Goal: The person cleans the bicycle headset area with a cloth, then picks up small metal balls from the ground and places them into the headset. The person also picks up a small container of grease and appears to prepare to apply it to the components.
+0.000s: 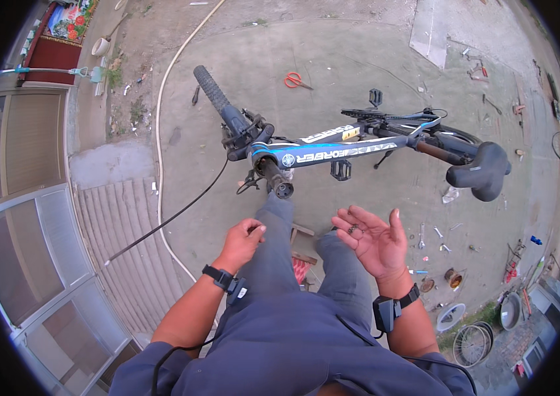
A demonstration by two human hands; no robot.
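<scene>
A dark bicycle frame (pixel 339 153) with white and blue markings stands before me, its bare head tube (pixel 265 158) facing my legs. A dark fork tube (pixel 279 183) with a round holed end sticks out toward me, by my left knee. My left hand (pixel 244 243) is closed in a pinch above my left thigh; what it holds, if anything, is hidden. My right hand (pixel 380 245) lies palm up with its fingers stretched out. Several small dark metal parts (pixel 354 229) rest on its fingers, too small to tell the kind. Neither hand touches the bicycle.
Red-handled scissors (pixel 294 80) lie beyond the bicycle. A black cable (pixel 168 221) runs out to the left. Wrenches (pixel 422 235), a rusty hub-like part (pixel 453 277) and a wheel rim (pixel 471 344) lie to the right. A pale hose (pixel 160 119) crosses the ground near the steps (pixel 125 228).
</scene>
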